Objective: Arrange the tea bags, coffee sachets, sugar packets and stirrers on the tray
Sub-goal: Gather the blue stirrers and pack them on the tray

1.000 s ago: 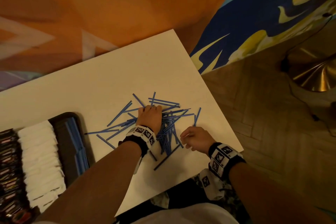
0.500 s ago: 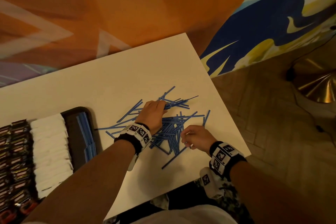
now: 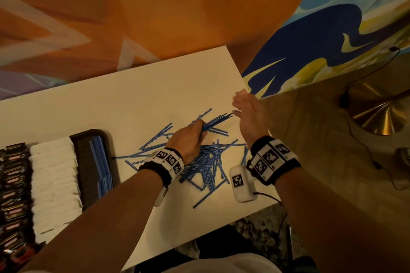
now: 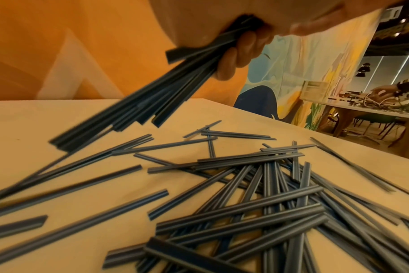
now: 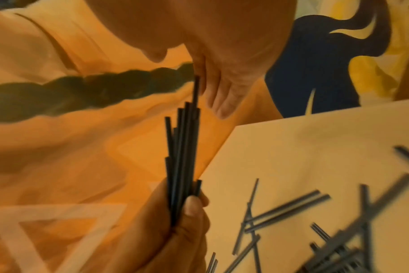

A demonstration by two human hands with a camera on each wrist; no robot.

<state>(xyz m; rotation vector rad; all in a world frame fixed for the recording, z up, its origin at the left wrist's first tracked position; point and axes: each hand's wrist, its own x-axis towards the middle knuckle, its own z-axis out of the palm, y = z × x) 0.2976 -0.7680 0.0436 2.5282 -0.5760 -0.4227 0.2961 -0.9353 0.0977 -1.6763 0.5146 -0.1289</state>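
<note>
Against the painted orange wall, above the pale surface (image 3: 137, 99), the left hand (image 3: 188, 139) clenches a stirrer bundle (image 3: 216, 120) while the flat, released right hand (image 3: 248, 115) should tap its ends flush before it joins the tray (image 3: 88, 162).

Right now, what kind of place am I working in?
Probably a café or shared lounge, not a home: a large painted mural covers the wall, the floor is wooden parquet, and the left wrist view shows another table with chairs behind.
</note>
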